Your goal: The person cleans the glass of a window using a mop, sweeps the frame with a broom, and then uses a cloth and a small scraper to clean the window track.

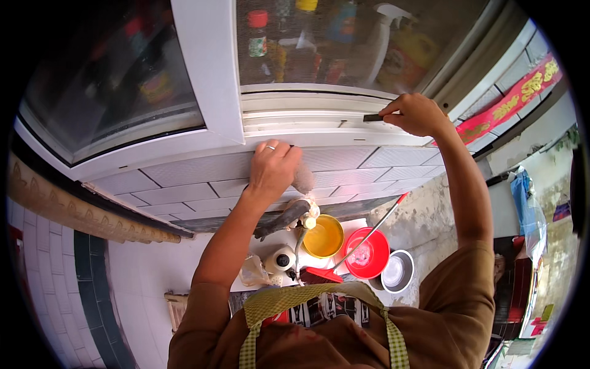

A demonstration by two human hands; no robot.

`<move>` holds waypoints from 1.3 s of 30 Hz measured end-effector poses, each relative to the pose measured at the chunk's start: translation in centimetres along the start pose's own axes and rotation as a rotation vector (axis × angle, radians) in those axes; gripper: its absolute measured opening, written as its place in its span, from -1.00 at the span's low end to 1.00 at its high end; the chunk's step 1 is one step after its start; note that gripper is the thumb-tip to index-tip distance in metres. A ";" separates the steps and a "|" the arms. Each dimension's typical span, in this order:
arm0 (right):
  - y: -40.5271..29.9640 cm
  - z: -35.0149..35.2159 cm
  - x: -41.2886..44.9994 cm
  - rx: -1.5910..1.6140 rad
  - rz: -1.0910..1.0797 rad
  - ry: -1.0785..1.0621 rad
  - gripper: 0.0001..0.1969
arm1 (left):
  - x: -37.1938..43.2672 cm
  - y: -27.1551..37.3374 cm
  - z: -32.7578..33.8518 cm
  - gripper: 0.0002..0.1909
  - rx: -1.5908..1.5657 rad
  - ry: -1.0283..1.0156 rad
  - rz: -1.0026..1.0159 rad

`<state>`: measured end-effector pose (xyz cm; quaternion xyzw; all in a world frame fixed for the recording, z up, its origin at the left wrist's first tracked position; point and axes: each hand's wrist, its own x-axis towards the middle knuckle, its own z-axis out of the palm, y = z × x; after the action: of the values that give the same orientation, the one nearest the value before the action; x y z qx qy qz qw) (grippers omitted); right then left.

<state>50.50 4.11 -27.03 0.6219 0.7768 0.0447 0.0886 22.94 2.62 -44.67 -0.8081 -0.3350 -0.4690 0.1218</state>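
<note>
My right hand (413, 114) pinches a short, dark, flat strip (372, 118) over the white sliding-window track (318, 121). Its far end lies over the grooves near the right end of the sill. My left hand (275, 167), with a ring on one finger, rests with bent fingers at the lower edge of the white window frame (203, 157). A fuzzy grey-brown thing (303, 178) shows just beside and below that hand. Part of it is hidden, and whether the hand grips it is unclear. Above the track is a mesh screen (313, 50).
Bottles, including a white spray bottle (385, 37), stand behind the screen. Below the tiled wall (184, 173) are a wrapped tap (311, 217), a yellow basin (324, 236), a red basin (375, 258), a metal basin (405, 272) and a red broom (325, 274). A red banner (507, 106) hangs at right.
</note>
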 end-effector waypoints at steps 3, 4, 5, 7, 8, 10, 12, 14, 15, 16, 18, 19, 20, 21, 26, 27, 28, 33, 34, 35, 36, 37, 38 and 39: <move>2.1 1.9 -1.8 0.754 -0.005 -0.007 -0.72 | 0.3 1.4 -0.8 -0.92 -0.175 0.026 -0.154; 2.1 3.1 -2.5 1.205 0.100 -0.088 -0.68 | 0.4 2.0 -1.0 -0.92 -0.312 0.087 -0.291; 1.9 4.1 -3.5 1.511 0.124 -0.112 -0.67 | 0.5 2.4 -1.2 -0.92 -0.324 0.080 -0.279; 1.7 6.3 -4.5 1.689 -0.005 -0.165 -0.65 | 0.8 3.1 -1.8 -0.88 -0.725 0.054 -0.695; 1.5 7.0 -5.0 1.770 -0.034 -0.204 -0.66 | 0.9 3.3 -1.8 -0.89 -0.839 0.055 -0.766; 0.8 7.7 -5.6 1.858 -0.113 -0.246 -0.64 | 1.1 3.4 -1.7 -0.90 -0.877 0.087 -0.764; 0.3 7.5 -6.3 1.909 -0.098 -0.227 -0.64 | 1.3 3.7 -1.6 -0.90 -0.913 0.122 -0.763; 0.7 8.2 -6.9 1.943 -0.096 -0.206 -0.64 | 1.3 3.9 -1.5 -0.88 -0.901 0.109 -0.771; 1.4 9.2 -7.3 1.927 -0.180 -0.303 -0.63 | 1.3 4.0 -1.6 -0.87 -0.896 0.106 -0.774; 2.1 9.9 -7.7 1.904 -0.264 -0.405 -0.62 | 1.2 3.9 -1.6 -0.87 -0.894 0.104 -0.773; 3.1 11.7 -8.9 1.611 0.001 -0.541 -0.63 | 0.9 3.7 -1.8 -0.87 -1.007 0.057 -0.837; 3.5 14.1 -9.1 1.263 -0.022 -0.387 -0.64 | 0.8 3.9 -2.1 -0.87 -0.999 0.048 -0.838; 3.8 16.4 -9.0 0.912 -0.042 -0.229 -0.64 | 0.9 3.9 -2.3 -0.86 -0.993 0.063 -0.868; 3.9 17.0 -8.8 0.539 -0.070 -0.069 -0.65 | 1.3 3.8 -2.5 -0.85 -0.988 0.105 -0.895; -0.9 13.8 -8.7 1.086 -0.007 0.070 -0.68 | 4.2 3.9 -5.4 -0.75 -0.626 0.448 -0.647; -1.3 14.5 -8.5 1.090 -0.005 0.068 -0.68 | 5.2 3.8 -5.6 -0.71 -0.327 0.416 -0.490; -1.8 15.3 -8.1 1.094 -0.060 0.132 -0.66 | 6.4 3.3 -6.0 -0.69 -0.005 0.225 -0.290; -3.2 17.3 -8.0 1.288 0.008 0.173 -0.67 | 7.1 1.5 -4.7 -0.50 0.432 -0.614 -0.131; -3.2 17.8 -8.3 1.335 0.007 0.201 -0.65 | 7.8 1.2 -4.7 -0.46 0.354 -0.666 -0.177; -3.2 18.3 -8.5 1.347 -0.001 0.200 -0.65 | 8.2 1.1 -4.7 -0.42 0.274 -0.717 -0.223; -3.0 18.6 -8.6 1.470 0.040 0.228 -0.64 | 8.4 1.0 -4.6 -0.42 0.291 -0.716 -0.218; -3.0 18.9 -8.8 1.593 0.082 0.254 -0.62 | 8.5 0.9 -4.5 -0.38 0.254 -0.731 -0.211; -3.1 19.6 -9.1 1.572 0.084 0.298 -0.60 | 8.6 0.8 -4.4 -0.34 0.217 -0.746 -0.203; -3.1 20.0 -9.3 1.573 0.079 0.305 -0.60 | 9.0 1.0 -4.1 -0.34 0.222 -0.742 -0.199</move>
<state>53.41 -6.47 -46.45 0.5161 0.5616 -0.4284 -0.4845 23.85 3.65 -34.83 -0.8681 -0.4816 -0.1155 0.0331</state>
